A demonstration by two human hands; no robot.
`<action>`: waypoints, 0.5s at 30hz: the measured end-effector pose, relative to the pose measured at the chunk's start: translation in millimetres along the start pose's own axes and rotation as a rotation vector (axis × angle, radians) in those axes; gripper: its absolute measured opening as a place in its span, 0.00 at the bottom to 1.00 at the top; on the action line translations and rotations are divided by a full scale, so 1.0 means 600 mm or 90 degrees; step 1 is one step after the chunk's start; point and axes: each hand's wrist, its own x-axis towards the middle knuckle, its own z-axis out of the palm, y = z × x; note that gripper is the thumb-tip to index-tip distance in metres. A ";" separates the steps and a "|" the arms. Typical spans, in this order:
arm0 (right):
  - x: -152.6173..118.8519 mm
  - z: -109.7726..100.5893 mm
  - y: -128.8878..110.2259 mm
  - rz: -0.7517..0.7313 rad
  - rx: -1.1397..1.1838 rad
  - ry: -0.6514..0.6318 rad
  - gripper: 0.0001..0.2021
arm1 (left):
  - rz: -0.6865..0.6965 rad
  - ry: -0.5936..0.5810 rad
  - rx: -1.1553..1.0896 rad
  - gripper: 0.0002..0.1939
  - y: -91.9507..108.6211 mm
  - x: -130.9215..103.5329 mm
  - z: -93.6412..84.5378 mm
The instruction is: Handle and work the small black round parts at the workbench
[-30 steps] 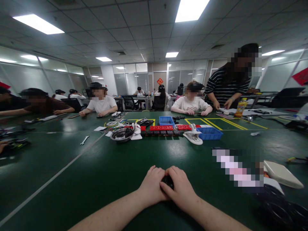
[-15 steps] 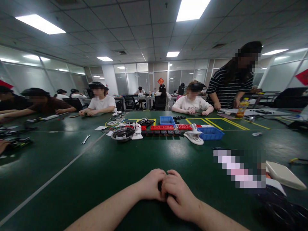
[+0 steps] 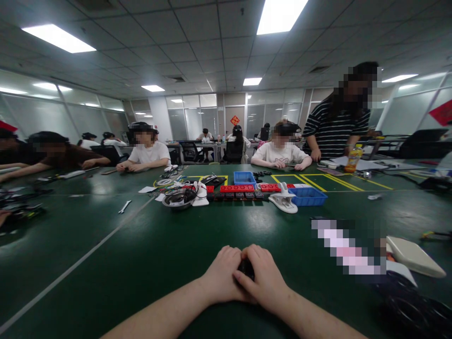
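Close together over the green table, my left hand and my right hand meet with fingers curled. Between them a small black object shows in part; its kind is hidden by the fingers. My left hand wraps it from the left side. On the other side, my right thumb and fingers close round it, touching the left hand. Both forearms reach in from the bottom edge.
Ahead stand a metal bowl, white clamps, red blocks and a blue bin. A wrench lies left. A beige box and black rings lie right. Several people are around the table.
My right hand has shifted its grip: the fingers are straighter and the thumb lies lower across. More of the black object shows between my hands now.
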 end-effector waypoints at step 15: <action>-0.001 -0.002 0.000 0.017 0.012 -0.020 0.06 | 0.018 -0.007 -0.023 0.20 0.000 0.000 -0.001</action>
